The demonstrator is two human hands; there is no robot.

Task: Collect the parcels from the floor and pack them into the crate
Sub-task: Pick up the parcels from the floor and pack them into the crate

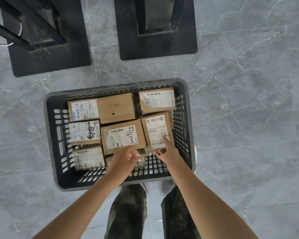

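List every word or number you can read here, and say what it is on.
"60281", handwritten, on the centre parcel's label.
"A08" on the far right parcel's label.
"00-058", less surely, on the near right parcel's label.
Marker writing on the middle left parcel: I cannot make it out.
All other label print: too small to read.

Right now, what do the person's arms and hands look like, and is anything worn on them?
The left hand and right hand are bare, as is everything above them up to the frame's edge: no sleeves, gloves, watch, bracelet or visible rings. One left fingernail looks pale. Dark mottled trousers show below.
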